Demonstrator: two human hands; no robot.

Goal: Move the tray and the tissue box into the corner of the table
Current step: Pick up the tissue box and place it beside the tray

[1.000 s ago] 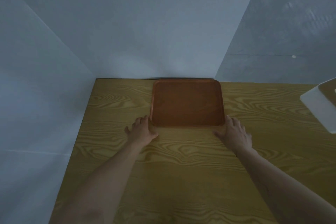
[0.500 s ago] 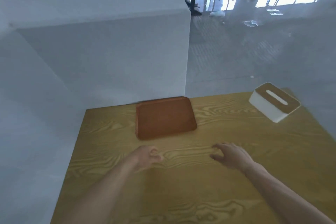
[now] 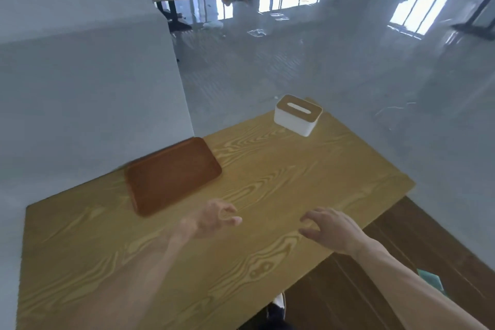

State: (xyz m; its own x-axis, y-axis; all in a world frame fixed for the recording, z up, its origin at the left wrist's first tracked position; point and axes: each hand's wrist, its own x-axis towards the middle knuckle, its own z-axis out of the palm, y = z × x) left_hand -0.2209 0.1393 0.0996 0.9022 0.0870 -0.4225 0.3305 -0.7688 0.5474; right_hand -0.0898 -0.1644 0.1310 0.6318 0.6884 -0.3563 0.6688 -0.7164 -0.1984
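Tray [image 3: 172, 175]: flat against the white wall, nobody touching it.
Tissue box [image 3: 297, 114]: far table corner, well apart.
Left hand [image 3: 211, 220]: fingers spread, empty.
Right hand [image 3: 330, 229]: loosely spread, empty.

Motion blur softens the left hand [image 3: 211, 220] at lower centre, its fingers smeared, and the near edge of the tray [image 3: 171, 175]. Both forearms run out of the bottom edge. A shoe [image 3: 278, 305] at bottom centre is half hidden beneath the table [image 3: 267, 249]. Clutter on the floor [image 3: 334, 75] at upper centre is too small to identify.
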